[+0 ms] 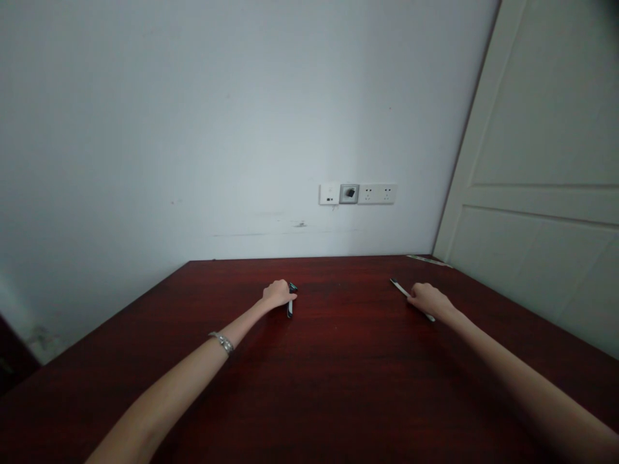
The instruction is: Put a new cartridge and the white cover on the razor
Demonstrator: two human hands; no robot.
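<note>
Both my arms reach forward over a dark red wooden table (pixel 338 386). My left hand (pixel 276 294) is closed around a small dark tool with a teal head and a pale handle (pixel 291 303), which rests on the tabletop. My right hand (pixel 425 299) is closed over a thin stick-like object (pixel 399 287), dark at its far tip and pale at its near end, lying on the table. A silver bracelet (pixel 222 342) sits on my left wrist.
A pale wall stands behind the table, with a row of white sockets and a grey switch plate (pixel 356 193). A white panelled door (pixel 541 193) is at the right. A thin pale strip (pixel 428 260) lies at the table's far right corner.
</note>
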